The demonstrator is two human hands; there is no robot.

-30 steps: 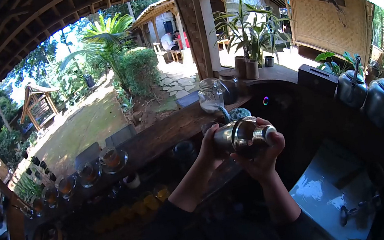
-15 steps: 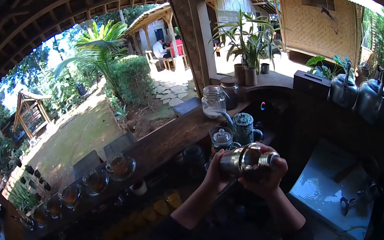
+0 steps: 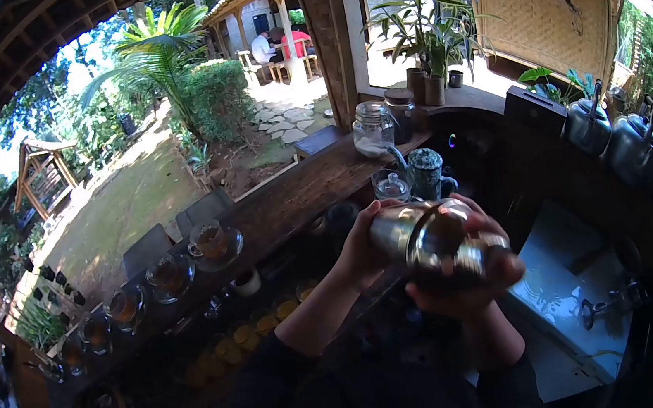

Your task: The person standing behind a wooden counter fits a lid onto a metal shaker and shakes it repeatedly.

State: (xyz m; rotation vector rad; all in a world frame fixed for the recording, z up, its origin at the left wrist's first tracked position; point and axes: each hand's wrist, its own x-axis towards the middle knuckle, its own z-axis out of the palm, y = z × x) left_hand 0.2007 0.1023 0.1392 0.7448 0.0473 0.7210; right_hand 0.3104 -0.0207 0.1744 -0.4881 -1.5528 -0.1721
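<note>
A shiny metal cocktail shaker (image 3: 407,230) lies on its side in the air between my two hands, its narrow capped end toward the right. My left hand (image 3: 361,245) is wrapped round the wide base end. At the cap end, my right hand (image 3: 472,288) grips from below and behind, its fingers over the top. Just beyond the shaker stand a lidded glass jar (image 3: 392,187) and a speckled green enamel pot (image 3: 426,173) with a spout.
Several glass cups of brown drink on saucers, one a cup (image 3: 207,241), line the wooden counter (image 3: 284,197). Small glasses with yellow contents (image 3: 247,337) sit below. A larger glass jar (image 3: 373,131) stands at the back. On the right are metal kettles (image 3: 632,148) and a wet sink area (image 3: 575,311).
The shaker has come nearer and shifted slightly right, with both hands still round it. My right fingers now reach further over the cap end. The whole view has tilted a little downward.
</note>
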